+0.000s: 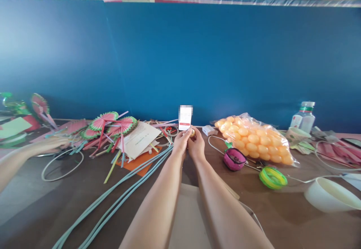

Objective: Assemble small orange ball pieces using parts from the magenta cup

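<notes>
My left hand and my right hand are close together over the middle of the table, both with curled fingers. A small round yellowish thing shows between them at the fingertips of my right hand; its kind is too small to make out. Just beyond my left hand stands a phone with a lit white screen and a red bar. Whether my left hand touches the phone or the small thing I cannot tell, since its fingers are partly hidden.
Left are pink-green paper fans, papers, pale blue tubes and another person's arm. Right are a bag of orange balls, a purple pouch, a green-yellow bowl, a white bowl and a bottle.
</notes>
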### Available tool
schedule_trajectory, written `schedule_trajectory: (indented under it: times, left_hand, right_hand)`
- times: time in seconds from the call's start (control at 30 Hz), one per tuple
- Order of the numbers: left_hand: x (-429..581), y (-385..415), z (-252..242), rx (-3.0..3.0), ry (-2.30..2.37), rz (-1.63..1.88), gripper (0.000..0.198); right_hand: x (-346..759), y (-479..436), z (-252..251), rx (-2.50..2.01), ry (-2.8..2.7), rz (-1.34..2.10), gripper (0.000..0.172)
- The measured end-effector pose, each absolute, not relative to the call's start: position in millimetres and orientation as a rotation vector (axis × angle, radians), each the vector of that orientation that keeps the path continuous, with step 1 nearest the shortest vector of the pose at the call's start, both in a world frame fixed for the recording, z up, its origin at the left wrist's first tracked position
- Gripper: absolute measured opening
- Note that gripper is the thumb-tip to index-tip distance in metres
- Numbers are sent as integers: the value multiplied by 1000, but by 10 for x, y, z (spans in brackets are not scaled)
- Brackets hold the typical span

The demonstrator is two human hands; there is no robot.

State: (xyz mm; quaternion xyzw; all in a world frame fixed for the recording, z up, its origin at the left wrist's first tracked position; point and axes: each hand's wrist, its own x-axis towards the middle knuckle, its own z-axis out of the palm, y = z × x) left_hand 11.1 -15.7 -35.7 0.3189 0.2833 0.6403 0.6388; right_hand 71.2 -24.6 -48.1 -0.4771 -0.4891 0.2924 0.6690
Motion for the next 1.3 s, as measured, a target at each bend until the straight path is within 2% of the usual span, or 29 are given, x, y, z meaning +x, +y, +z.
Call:
schedule_trajectory:
  times: [0.27, 0.43, 0.53, 0.77, 1.07, 1.3]
  left_hand:
    - [97, -146, -372, 771, 668, 1459, 40]
    - [113, -163, -366, 668, 640, 1426, 41]
    - [112, -158, -361, 617, 606, 1425, 35]
    - [88, -166, -270, 440, 536, 1359, 28]
    - [102, -156, -260, 357, 534, 1354, 21]
    - [105, -112, -324, 363, 531, 1331, 23]
  right_hand:
    - [717, -254, -474, -1103, -1111, 666, 57]
    - [699, -282, -423, -1074, -1081, 686, 51]
    - [703, -268, -442, -1048, -1082, 671, 51]
    - [735, -258, -495, -1120, -1164, 598, 69]
    - [735, -292, -461, -1208, -1259, 475, 47]
    - [733, -281, -473, -1210, -1261, 453, 46]
